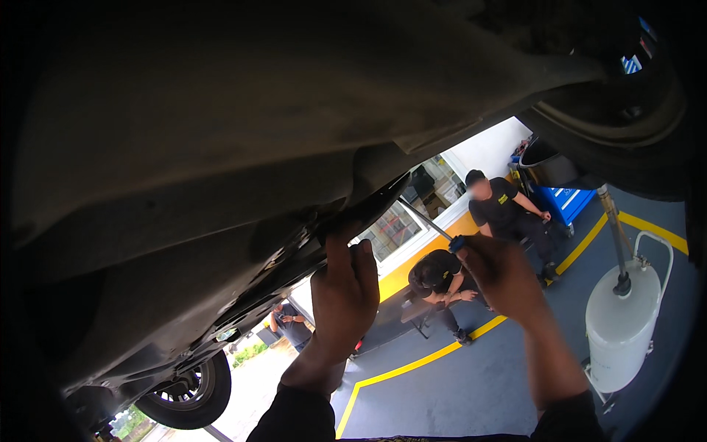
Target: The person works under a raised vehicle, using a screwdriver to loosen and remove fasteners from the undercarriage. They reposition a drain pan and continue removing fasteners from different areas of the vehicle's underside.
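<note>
L hand (346, 291) raised to car (191, 155) underside, fingers upright, can't tell grip; R hand (502, 276) up, fingers closed round tool (456, 242), shaft slanting up-L.

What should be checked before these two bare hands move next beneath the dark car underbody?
1. Bare right hand gripping the slim metal-shafted tool with a blue collar: ok.
2. Tool's far tip properly placed: cannot tell, lost in shadow.
3. Bare left hand touching the dark car underbody: cannot tell.
4. Seated people in black shirts clear of the tool: ok.
5. White rounded tank apart from both hands: ok.
</note>
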`<state>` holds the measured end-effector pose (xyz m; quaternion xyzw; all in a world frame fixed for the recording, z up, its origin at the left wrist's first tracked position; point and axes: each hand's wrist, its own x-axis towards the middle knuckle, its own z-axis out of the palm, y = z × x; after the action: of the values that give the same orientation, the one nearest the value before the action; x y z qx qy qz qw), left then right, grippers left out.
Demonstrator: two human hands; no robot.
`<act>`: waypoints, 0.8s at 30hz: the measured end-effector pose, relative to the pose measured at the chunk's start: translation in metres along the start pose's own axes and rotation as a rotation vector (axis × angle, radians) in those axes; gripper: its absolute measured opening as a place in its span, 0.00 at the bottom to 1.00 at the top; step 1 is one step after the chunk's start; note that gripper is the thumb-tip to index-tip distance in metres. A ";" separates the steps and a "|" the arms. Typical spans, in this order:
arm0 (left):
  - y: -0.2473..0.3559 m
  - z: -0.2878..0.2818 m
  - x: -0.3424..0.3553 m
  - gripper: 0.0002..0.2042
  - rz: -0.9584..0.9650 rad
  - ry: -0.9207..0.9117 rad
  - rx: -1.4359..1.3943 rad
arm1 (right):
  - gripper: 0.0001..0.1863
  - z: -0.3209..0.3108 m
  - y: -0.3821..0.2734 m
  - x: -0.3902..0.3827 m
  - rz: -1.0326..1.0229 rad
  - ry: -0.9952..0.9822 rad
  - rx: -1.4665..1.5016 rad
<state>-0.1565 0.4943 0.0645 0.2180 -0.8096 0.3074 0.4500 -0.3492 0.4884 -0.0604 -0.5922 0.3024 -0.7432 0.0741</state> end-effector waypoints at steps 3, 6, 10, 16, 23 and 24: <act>0.002 0.000 -0.001 0.12 -0.014 0.001 -0.021 | 0.15 -0.006 0.017 0.008 0.026 0.032 0.053; 0.002 0.002 0.000 0.12 -0.026 0.003 -0.034 | 0.16 -0.008 0.033 0.016 -0.050 0.044 0.045; 0.003 -0.001 0.001 0.12 -0.053 -0.001 -0.042 | 0.16 -0.007 0.031 0.020 -0.052 0.044 0.048; 0.007 -0.003 0.002 0.13 -0.087 -0.022 -0.009 | 0.13 0.001 0.049 0.025 -0.083 0.061 0.102; 0.032 -0.017 0.019 0.27 -0.016 -0.243 0.227 | 0.14 0.006 0.045 0.018 -0.159 0.114 0.118; 0.029 -0.013 0.021 0.29 0.066 -0.241 0.301 | 0.14 0.010 0.044 0.020 -0.186 0.139 0.117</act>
<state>-0.1782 0.5226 0.0793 0.2913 -0.8092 0.4113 0.3019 -0.3565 0.4398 -0.0666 -0.5594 0.2068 -0.8025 0.0183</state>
